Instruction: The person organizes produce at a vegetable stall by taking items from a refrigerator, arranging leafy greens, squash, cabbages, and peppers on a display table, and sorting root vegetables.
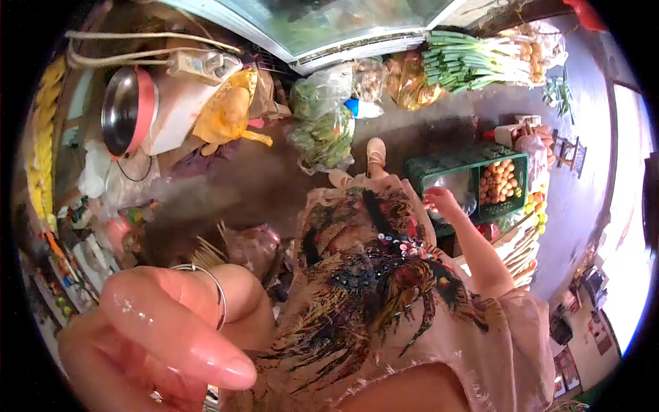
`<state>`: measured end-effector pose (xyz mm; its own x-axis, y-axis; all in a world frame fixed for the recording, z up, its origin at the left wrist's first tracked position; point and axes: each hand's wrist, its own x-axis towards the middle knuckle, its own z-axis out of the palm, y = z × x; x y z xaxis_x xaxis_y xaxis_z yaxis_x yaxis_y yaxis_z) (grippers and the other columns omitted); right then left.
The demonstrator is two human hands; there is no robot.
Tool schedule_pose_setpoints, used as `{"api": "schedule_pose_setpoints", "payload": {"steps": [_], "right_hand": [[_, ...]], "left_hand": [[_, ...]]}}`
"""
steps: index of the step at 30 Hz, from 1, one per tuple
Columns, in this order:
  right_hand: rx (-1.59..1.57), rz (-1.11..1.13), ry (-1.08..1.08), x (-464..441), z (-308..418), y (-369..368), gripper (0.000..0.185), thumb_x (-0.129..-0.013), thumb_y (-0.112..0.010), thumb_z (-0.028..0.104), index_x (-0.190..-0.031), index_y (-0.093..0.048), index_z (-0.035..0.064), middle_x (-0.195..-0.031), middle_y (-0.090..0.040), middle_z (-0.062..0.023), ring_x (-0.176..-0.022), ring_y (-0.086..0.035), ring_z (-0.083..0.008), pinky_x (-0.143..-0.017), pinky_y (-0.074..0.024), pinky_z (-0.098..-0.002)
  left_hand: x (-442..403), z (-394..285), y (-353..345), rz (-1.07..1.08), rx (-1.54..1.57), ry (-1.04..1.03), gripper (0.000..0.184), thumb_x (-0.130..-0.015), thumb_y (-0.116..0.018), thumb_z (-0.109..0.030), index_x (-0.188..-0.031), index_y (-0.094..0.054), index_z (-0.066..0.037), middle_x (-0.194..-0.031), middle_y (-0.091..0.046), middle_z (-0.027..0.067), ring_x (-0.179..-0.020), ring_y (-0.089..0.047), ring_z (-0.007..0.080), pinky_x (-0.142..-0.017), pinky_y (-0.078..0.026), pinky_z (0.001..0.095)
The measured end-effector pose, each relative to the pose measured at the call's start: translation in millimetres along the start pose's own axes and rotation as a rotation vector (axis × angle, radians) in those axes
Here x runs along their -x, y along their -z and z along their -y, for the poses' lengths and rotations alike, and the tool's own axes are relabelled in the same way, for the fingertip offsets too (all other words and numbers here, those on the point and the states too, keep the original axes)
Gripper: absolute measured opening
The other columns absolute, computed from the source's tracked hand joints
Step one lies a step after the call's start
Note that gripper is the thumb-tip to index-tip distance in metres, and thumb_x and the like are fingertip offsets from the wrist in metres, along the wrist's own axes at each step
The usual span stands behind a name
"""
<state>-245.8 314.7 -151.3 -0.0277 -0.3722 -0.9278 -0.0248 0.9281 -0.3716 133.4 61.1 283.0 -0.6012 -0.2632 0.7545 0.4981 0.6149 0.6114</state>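
My left hand (161,326) is raised close to the camera at the lower left, a silver bangle around its wrist. Its thumb is stretched out over curled fingers, and white specks and wet-looking spots show on the skin. Whatever those fingers may hold is hidden. Out to the right, my right hand (443,202) hangs over the near part of a green plastic crate (439,165), fingers loosely bent and apart, with nothing visible in them. Beneath it in the crate is clear plastic (458,189). Brown eggs (499,182) fill the crate's other compartment.
Ahead stand a glass-doored cabinet (336,27), bagged greens (322,130) and bundled green onions (467,62). A pink-rimmed pan (130,110) and a yellow bag (230,106) with poultry are at left. A crumpled plastic bag (250,244) lies on the floor.
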Motion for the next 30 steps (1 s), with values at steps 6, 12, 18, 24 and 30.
{"api": "schedule_pose_setpoints", "payload": {"steps": [6, 12, 18, 24, 30], "right_hand": [[-0.083, -0.03, 0.02, -24, 11, 32, 0.025, -0.09, -0.06, 0.016, -0.11, -0.062, 0.0011, -0.087, -0.066, -0.0061, -0.069, -0.065, -0.0125, -0.055, -0.0467, -0.0228], [-0.125, -0.19, 0.029, -34, 14, 31, 0.023, -0.089, -0.057, 0.013, -0.108, -0.063, 0.0018, -0.085, -0.067, -0.0045, -0.07, -0.065, -0.0124, -0.056, -0.0467, -0.0241], [-0.35, -0.28, 0.04, -36, -1, -61, 0.026, -0.089, -0.056, 0.013, -0.113, -0.06, 0.0023, -0.086, -0.066, -0.0048, -0.072, -0.064, -0.0123, -0.06, -0.0478, -0.0261], [-0.441, -0.313, 0.023, -72, -32, -202, 0.028, -0.086, -0.059, 0.009, -0.111, -0.063, -0.0019, -0.089, -0.067, -0.0086, -0.077, -0.064, -0.0148, -0.066, -0.0496, -0.0287], [-0.091, -0.244, 0.091, -164, -70, -294, 0.054, -0.078, -0.075, 0.023, -0.125, -0.056, 0.0053, -0.105, -0.065, -0.0139, -0.098, -0.063, -0.0251, -0.087, -0.0496, -0.0362]], "left_hand": [[-15, 34, 2, 0.022, 0.067, 0.039, 0.019, -0.077, -0.072, -0.017, -0.084, -0.065, -0.002, -0.078, -0.059, 0.0084, -0.076, -0.058, 0.027, -0.068, -0.047, 0.0385], [-12, 59, 6, 0.079, 0.152, 0.056, 0.018, -0.077, -0.073, -0.016, -0.085, -0.066, -0.001, -0.078, -0.059, 0.0086, -0.077, -0.059, 0.0271, -0.069, -0.048, 0.0383], [61, 97, 10, 0.042, 0.232, 0.374, 0.018, -0.077, -0.073, -0.014, -0.086, -0.067, 0.0, -0.078, -0.06, 0.0087, -0.078, -0.059, 0.0272, -0.07, -0.049, 0.0381], [242, 125, -20, 0.03, 0.18, 1.131, 0.015, -0.076, -0.071, 0.003, -0.083, -0.06, -0.003, -0.085, -0.061, 0.0062, -0.08, -0.059, 0.0183, -0.075, -0.048, 0.0286], [413, 163, -83, 0.152, 0.302, 1.726, 0.015, -0.097, -0.054, -0.014, -0.098, -0.063, -0.002, -0.087, -0.065, 0.0021, -0.081, -0.06, 0.0094, -0.076, -0.048, 0.024]]}}
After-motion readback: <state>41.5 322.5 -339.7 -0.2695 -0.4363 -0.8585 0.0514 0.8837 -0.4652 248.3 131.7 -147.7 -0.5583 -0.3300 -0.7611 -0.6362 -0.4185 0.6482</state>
